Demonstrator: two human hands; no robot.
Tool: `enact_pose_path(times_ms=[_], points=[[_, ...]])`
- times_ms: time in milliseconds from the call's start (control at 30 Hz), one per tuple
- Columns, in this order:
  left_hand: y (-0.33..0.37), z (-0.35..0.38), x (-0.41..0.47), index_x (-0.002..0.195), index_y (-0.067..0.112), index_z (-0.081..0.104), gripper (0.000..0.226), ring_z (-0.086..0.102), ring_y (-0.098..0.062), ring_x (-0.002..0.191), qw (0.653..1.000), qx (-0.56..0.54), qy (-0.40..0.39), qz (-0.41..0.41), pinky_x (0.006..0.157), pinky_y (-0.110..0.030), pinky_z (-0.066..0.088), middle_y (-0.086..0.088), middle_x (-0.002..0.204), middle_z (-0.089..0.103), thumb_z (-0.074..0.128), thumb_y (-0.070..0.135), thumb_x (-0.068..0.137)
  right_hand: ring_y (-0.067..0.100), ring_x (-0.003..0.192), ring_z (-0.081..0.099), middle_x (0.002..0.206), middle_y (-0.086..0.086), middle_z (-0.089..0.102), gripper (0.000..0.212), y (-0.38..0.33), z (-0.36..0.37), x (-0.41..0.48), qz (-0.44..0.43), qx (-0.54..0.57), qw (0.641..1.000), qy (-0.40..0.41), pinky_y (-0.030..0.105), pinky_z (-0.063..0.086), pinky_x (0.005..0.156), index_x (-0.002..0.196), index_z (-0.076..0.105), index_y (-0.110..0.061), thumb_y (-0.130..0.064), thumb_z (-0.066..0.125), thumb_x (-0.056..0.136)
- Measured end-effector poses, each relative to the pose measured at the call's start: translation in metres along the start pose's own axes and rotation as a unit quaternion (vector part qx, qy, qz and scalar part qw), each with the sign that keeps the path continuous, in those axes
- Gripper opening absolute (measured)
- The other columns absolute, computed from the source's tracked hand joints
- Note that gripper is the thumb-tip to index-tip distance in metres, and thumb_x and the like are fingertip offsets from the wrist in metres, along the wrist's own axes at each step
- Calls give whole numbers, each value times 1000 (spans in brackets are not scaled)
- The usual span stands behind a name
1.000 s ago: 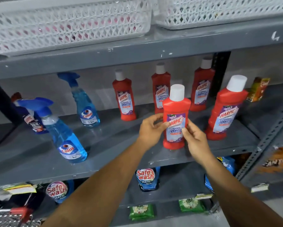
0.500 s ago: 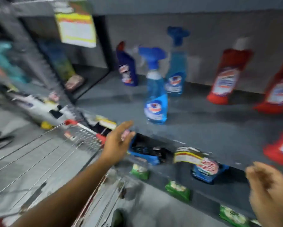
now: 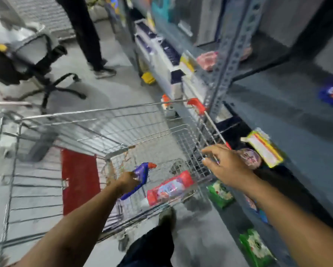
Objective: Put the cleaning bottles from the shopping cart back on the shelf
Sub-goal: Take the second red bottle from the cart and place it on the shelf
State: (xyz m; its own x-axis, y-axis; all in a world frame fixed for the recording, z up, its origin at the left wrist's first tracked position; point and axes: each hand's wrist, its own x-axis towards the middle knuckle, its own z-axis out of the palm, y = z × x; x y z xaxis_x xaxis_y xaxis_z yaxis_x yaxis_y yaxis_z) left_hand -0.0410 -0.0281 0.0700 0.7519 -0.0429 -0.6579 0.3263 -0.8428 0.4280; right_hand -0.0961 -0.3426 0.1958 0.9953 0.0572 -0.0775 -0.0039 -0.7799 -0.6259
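The view looks down into a wire shopping cart (image 3: 108, 120) beside the grey shelf (image 3: 289, 120). Inside the cart, my left hand (image 3: 126, 182) is closed around a blue bottle with a red cap (image 3: 141, 176). A red bottle with a pale label (image 3: 170, 187) lies on its side on the cart floor just right of it. My right hand (image 3: 225, 163) hovers over the cart's right rim with its fingers spread and nothing in it. The picture is blurred by motion.
A black office chair (image 3: 36, 74) stands on the floor at the upper left, and another person's legs (image 3: 84, 31) are behind it. A red panel (image 3: 79, 178) sits in the cart. Green packets (image 3: 220, 193) and other goods fill the lower shelves on the right.
The view has swung from the shelf down to the cart. My hands let go of the red bottle on the shelf; my left hand reached into the cart and took hold of the blue bottle.
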Motion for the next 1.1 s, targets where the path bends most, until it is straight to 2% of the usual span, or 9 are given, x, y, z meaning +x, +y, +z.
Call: enact_pose_path(times_ms=[133, 267, 433, 567, 667, 800, 967, 1033, 1100], points=[[-41, 27, 31, 116, 4, 60, 38, 58, -32, 112, 997, 43, -67, -14, 89, -29, 46, -19, 121, 61, 63, 27, 87, 28, 117, 55, 129, 10, 60, 39, 1, 71, 87, -4, -140, 961, -239, 30, 41, 94, 123, 58, -19, -25, 62, 85], [-62, 57, 50, 123, 8, 56, 42, 56, -28, 119, 988, 33, -150, -34, 90, -26, 43, -17, 130, 60, 61, 29, 88, 32, 113, 57, 127, 14, 60, 43, 20, 142, 136, -45, -247, 874, -417, 34, 46, 89, 124, 54, -21, -20, 61, 82], [-73, 84, 66, 115, 14, 63, 42, 65, -21, 102, 987, -38, -148, -39, 78, -25, 46, -10, 115, 69, 71, 33, 78, 34, 111, 59, 123, 19, 62, 40, 48, 210, 157, -72, -304, 796, -519, 40, 49, 91, 116, 57, -18, -6, 55, 78], [-78, 95, 77, 100, 14, 67, 30, 68, -21, 87, 985, -70, -146, -62, 70, -29, 52, -10, 100, 73, 73, 27, 74, 36, 121, 51, 138, 19, 49, 46, 67, 232, 160, -18, -299, 759, -578, 44, 41, 104, 125, 52, -16, -7, 49, 80], [-76, 101, 83, 96, 14, 66, 29, 68, -29, 83, 987, -43, -148, -45, 66, -29, 48, -13, 95, 72, 70, 32, 74, 33, 123, 49, 139, 13, 46, 51, 76, 234, 159, 9, -285, 753, -593, 43, 40, 103, 132, 46, -20, -8, 54, 83], [-74, 100, 94, 96, 18, 66, 23, 63, -24, 86, 982, -20, -181, -49, 69, -25, 43, -9, 100, 71, 71, 25, 75, 21, 99, 57, 108, 3, 61, 36, 83, 239, 157, 36, -259, 768, -585, 40, 50, 91, 111, 56, -26, -13, 63, 78], [-85, 83, 103, 95, 19, 66, 19, 63, -18, 88, 976, -128, -166, -64, 63, -18, 46, -3, 95, 69, 73, 12, 79, 18, 91, 56, 102, 1, 59, 33, 86, 228, 155, 26, -244, 794, -557, 36, 51, 86, 100, 61, -26, -9, 66, 73], [-80, 75, 103, 120, 12, 56, 46, 66, -19, 90, 954, -236, -165, -81, 75, -24, 53, -10, 103, 70, 74, 7, 78, 17, 89, 58, 104, 1, 61, 31, 88, 216, 157, 41, -228, 806, -545, 36, 53, 84, 100, 62, -26, -9, 66, 74], [-71, 70, 98, 129, 10, 47, 67, 65, -22, 98, 933, -304, -165, -99, 87, -34, 55, -9, 111, 66, 80, 7, 71, 16, 89, 59, 106, -1, 62, 37, 88, 198, 160, 51, -218, 811, -540, 35, 52, 83, 104, 63, -28, -12, 70, 72]])
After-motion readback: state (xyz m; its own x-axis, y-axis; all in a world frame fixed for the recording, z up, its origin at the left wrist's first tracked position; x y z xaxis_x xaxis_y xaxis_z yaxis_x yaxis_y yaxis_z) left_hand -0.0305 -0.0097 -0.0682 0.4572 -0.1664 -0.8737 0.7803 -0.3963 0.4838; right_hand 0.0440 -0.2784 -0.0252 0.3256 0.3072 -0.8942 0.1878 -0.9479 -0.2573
